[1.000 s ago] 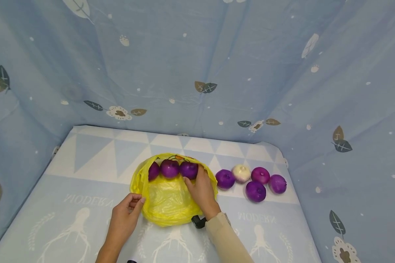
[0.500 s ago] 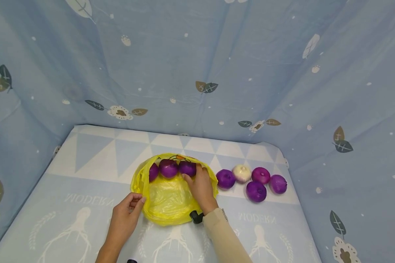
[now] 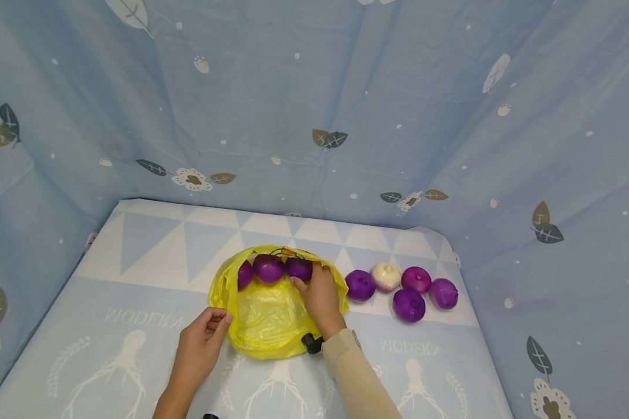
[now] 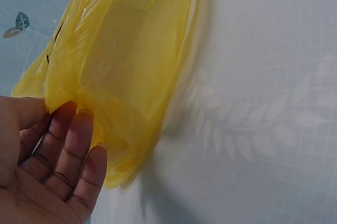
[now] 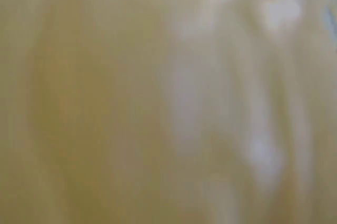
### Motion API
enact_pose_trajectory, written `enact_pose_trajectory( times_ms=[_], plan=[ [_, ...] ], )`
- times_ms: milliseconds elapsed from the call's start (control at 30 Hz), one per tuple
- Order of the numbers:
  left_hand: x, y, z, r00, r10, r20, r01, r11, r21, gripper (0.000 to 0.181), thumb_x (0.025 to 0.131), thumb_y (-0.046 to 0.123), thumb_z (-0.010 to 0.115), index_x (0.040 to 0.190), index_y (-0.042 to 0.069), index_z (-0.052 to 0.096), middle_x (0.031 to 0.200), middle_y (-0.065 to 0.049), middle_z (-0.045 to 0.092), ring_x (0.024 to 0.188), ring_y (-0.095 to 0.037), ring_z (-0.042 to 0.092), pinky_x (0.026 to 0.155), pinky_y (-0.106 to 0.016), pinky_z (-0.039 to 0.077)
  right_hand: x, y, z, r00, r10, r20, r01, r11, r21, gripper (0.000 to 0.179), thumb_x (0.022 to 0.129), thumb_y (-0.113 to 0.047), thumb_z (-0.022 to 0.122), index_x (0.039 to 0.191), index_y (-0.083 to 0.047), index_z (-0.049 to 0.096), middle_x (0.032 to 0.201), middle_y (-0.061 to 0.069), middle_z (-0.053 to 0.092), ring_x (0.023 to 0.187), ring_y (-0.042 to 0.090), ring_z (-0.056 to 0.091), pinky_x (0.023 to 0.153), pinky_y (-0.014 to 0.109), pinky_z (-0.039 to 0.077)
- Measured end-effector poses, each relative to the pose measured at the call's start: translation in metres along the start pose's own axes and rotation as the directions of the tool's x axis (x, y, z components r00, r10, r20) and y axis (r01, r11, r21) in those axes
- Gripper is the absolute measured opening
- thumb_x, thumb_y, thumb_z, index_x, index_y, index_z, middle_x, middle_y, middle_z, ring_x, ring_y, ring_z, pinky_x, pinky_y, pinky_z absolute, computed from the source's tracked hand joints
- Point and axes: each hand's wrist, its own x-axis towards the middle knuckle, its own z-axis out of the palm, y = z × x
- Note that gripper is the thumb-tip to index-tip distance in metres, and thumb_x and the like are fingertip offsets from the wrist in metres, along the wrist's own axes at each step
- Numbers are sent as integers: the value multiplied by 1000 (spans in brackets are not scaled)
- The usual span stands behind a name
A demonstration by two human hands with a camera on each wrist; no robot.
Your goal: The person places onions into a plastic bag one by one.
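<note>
A yellow plastic bag [image 3: 272, 326] lies with its mouth spread toward me on the table. My left hand [image 3: 200, 343] pinches the left edge of its mouth between thumb and fingers, which the left wrist view shows close up. Inside, three purple onions sit in a row at the back: one at the left [image 3: 244, 274], one in the middle [image 3: 268, 269] and one at the right [image 3: 297, 268]. My right hand [image 3: 321, 299] reaches into the bag and grips the right onion, thumb in front, fingertips partly hidden behind it. Blurred yellow plastic fills the right wrist view.
Right of the bag, several more onions lie in a loose group, among them a purple one [image 3: 360, 285] beside the bag and a white one [image 3: 385, 276]. A patterned cloth [image 3: 136, 291] covers the table. Blue curtains [image 3: 272, 116] stand behind and at both sides.
My right hand has shifted slightly left inside the bag with the right onion, and the middle onion has moved a little left. My left hand keeps its hold on the bag's edge.
</note>
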Motion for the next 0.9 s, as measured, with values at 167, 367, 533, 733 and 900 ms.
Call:
enact_pose_trajectory(
  times_ms=[167, 367, 533, 733, 900],
  plan=[
    [-1, 1, 0, 1000, -15, 12, 14, 1000, 11, 19, 106, 26, 67, 109, 8, 71, 96, -1, 71, 86, -16, 65, 69, -25, 54, 0, 1, 2, 1000, 18, 13, -18, 1000, 5, 71, 96, -46, 76, 144, 2, 53, 130, 24, 62, 119, 37, 63, 102, 49, 52],
    [1, 1, 1, 999, -19, 26, 19, 1000, 12, 19, 106, 26, 66, 110, 8, 71, 97, -2, 71, 86, -16, 64, 69, -25, 54, -4, 3, 1, 999, 19, 34, -20, 999, 35, 81, 94, -44, 79, 150, 4, 45, 134, 25, 60, 121, 36, 62, 102, 48, 53],
    [2, 1, 3, 1000, -8, 12, 8, 1000, 8, 18, 106, 25, 67, 109, 8, 70, 96, -2, 70, 85, -16, 64, 70, -25, 54, -13, 2, -5, 999, -28, 28, 26, 998, 64, 86, 94, -38, 81, 154, 7, 39, 138, 29, 57, 125, 39, 60, 105, 49, 51],
    [3, 1, 3, 1000, -2, -9, 2, 1000, 6, 18, 106, 25, 67, 108, 8, 71, 95, -2, 70, 85, -16, 64, 70, -25, 54, -27, 1, -17, 996, -82, 46, 78, 994, 81, 86, 95, -38, 80, 156, 6, 37, 146, 29, 53, 133, 40, 55, 109, 51, 47],
    [3, 1, 2, 1000, -1, -11, 1, 1000, 3, 17, 106, 24, 67, 109, 8, 71, 95, -2, 70, 85, -16, 64, 70, -24, 54, -38, -2, -32, 991, -119, 64, 115, 992, 54, 83, 96, -38, 79, 155, 5, 41, 145, 24, 55, 131, 38, 56, 108, 51, 48]
  ],
)
